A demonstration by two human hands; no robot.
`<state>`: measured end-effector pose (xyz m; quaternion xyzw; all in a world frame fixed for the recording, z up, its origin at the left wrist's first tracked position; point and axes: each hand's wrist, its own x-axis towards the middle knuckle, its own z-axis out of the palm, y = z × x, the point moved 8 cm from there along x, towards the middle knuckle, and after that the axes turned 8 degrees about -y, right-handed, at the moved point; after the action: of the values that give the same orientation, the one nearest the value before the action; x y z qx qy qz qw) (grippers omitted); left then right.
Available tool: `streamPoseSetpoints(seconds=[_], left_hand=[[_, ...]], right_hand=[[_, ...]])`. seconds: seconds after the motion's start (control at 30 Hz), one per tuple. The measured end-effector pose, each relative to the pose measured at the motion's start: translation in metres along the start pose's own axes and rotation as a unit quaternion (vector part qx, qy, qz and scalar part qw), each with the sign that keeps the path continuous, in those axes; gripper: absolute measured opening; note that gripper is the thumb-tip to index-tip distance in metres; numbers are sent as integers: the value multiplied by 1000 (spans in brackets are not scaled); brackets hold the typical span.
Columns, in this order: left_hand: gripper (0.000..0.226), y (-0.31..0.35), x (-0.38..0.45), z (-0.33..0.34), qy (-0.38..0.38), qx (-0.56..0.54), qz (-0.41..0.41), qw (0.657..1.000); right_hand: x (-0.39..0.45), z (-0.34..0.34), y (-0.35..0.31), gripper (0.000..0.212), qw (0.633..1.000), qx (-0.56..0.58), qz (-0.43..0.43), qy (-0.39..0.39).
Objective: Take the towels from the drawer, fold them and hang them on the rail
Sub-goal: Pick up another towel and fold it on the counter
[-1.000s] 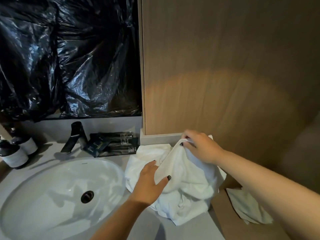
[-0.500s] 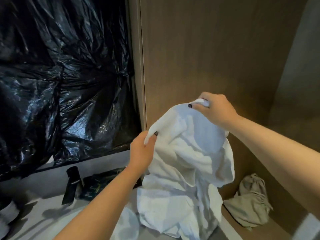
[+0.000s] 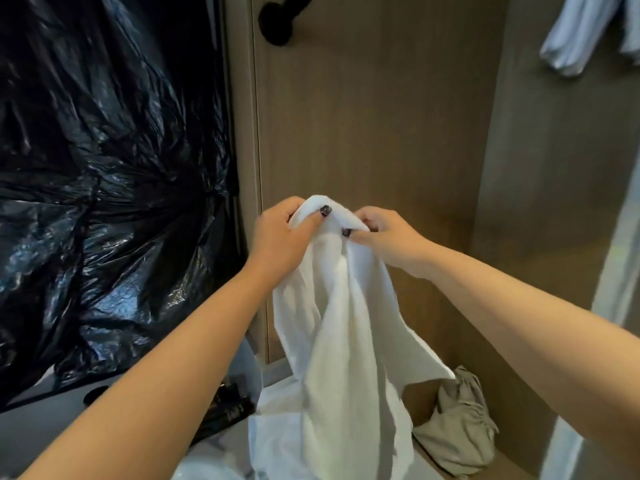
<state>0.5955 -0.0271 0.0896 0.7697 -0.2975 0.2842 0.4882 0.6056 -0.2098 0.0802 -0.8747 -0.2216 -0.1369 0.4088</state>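
The person holds a white towel [image 3: 346,341] up in front of a brown wooden panel [image 3: 374,133], with both hands close together at its top edge. The left hand [image 3: 280,233] grips the upper left part of the cloth, its fingers curled over the top and the thumb pressed against the front. The right hand [image 3: 384,233] pinches the edge just beside it, thumb against the cloth and fingers curled behind. Between the two hands the top of the towel bunches into a small hump.

From there the towel hangs down in long loose folds, and its lower part runs out of view at the near edge. To the right of it, low down, a crumpled beige cloth [image 3: 457,431] lies on a wooden shelf [image 3: 446,469] in the corner. A crinkled black plastic sheet [image 3: 110,188] fills the left side of the scene. At the far top of the panel sits a black fitting [image 3: 278,24], and a pale blue garment [image 3: 581,32] hangs at the far right.
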Motion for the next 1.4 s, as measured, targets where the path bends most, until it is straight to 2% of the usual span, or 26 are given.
streamPoseSetpoints(seconds=[0.07, 0.27, 0.4, 0.47, 0.53, 0.6, 0.7, 0.77, 0.8, 0.87, 0.97, 1.13, 1.27, 1.33, 1.4], left_hand=[[13, -14, 0, -1, 12, 19, -18, 1000], [26, -57, -11, 15, 11, 77, -92, 993], [17, -94, -28, 34, 3, 53, -164, 985], [19, -106, -34, 40, 18, 21, -207, 978], [20, -105, -32, 40, 55, -30, -219, 974], [22, -95, -24, 38, 83, -74, -199, 974], [24, -65, -8, 40, 81, -102, -137, 982], [25, -37, 3, 43, 63, -94, -82, 990], [24, -22, 8, 46, 49, -85, -55, 994], [19, 1, 14, 53, 6, -64, -11, 998], [18, 20, 16, 64, -62, -33, 27, 997], [11, 9, 7, 64, -51, -63, -7, 997], [4, -15, -8, 60, -24, -91, -56, 994], [1, -30, -17, 59, -32, -71, -74, 994], [10, -45, -26, 57, -48, -27, -99, 993]], right_hand=[[6, -15, -7, 6, 999, 5, -6, 39], [25, -51, -25, 10, 992, -22, -36, 120], [31, -68, -33, 12, 982, -33, -70, 171], [32, -78, -30, 9, 979, -30, -66, 192], [36, -82, -22, 11, 983, -58, -41, 169], [38, -78, -11, 22, 986, -130, -7, 102], [34, -57, 8, 62, 972, -235, 26, -3], [28, -40, 13, 90, 972, -231, 10, -42], [25, -33, 14, 96, 975, -218, -8, -53], [22, -22, 13, 87, 981, -172, -43, -77], [15, -13, 10, 54, 990, -59, -70, -111], [7, -11, 20, 16, 994, 28, -53, -90], [4, -3, 26, 17, 996, 25, -42, -81], [5, -12, 27, 18, 998, 20, -44, -47], [7, -27, 32, 22, 999, 23, -34, -3]])
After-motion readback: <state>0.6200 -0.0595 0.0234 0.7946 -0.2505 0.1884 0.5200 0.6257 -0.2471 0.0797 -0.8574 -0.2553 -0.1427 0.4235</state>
